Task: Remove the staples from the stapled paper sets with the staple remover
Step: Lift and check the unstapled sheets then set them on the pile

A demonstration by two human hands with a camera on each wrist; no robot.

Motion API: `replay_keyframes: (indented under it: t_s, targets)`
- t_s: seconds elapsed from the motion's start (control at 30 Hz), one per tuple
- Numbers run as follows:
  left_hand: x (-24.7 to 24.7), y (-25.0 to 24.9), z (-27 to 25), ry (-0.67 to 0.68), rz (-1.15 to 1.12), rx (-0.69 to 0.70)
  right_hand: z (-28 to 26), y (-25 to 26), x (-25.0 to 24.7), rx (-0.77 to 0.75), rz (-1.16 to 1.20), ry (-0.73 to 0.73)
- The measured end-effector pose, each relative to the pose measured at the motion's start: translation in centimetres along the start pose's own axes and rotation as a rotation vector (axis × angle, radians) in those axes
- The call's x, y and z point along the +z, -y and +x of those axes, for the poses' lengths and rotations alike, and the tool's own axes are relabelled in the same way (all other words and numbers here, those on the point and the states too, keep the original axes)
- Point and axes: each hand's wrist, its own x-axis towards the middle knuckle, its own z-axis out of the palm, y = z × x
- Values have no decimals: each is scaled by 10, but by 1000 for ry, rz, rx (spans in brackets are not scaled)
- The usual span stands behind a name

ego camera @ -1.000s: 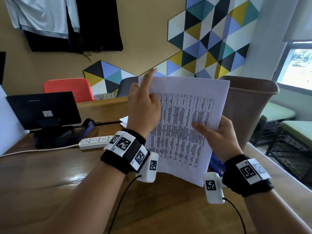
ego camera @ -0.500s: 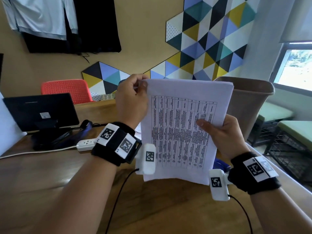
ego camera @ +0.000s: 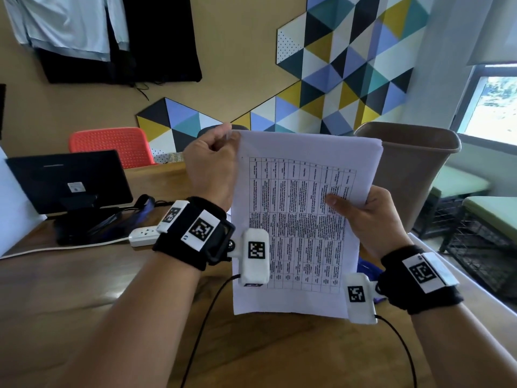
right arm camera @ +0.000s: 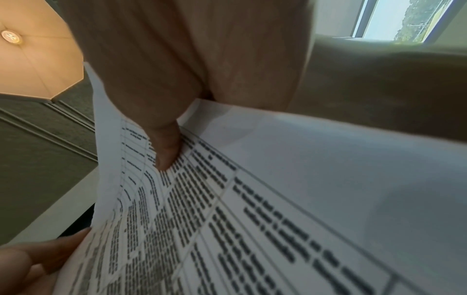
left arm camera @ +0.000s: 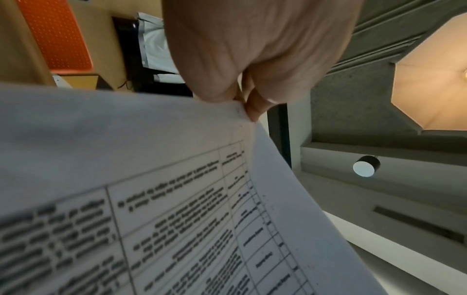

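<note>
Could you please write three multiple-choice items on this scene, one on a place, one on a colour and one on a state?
1. Where does the left hand grip the paper set?
A. bottom edge
B. top left corner
C. middle of the right edge

2. What colour is the chair behind the table?
A. orange-red
B. green
C. white

3. How is the paper set held?
A. flat on the table
B. rolled into a tube
C. up off the table, in both hands

Answers:
1 B: the fingers pinch that corner.
2 A: its backrest shows orange-red.
3 C: the right hand grips its right edge, and the sheets stand raised.
</note>
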Motion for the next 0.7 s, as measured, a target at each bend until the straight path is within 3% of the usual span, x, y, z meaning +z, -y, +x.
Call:
replay_keyframes:
  t_s: [0.23,0.37,0.53,0.7]
  targets:
    - [-4,-7,-3,166,402,275,-2,3,0,4,-43,-37]
    - [0,-10,-7,221,561,340,1,6,2,4,-96,-34]
    - [10,-8,-17,172,602,381,-3,14,9,-62,-155,-25]
    - [17,-8,-12,47,628,516,0,23,13,-127,-184,-106]
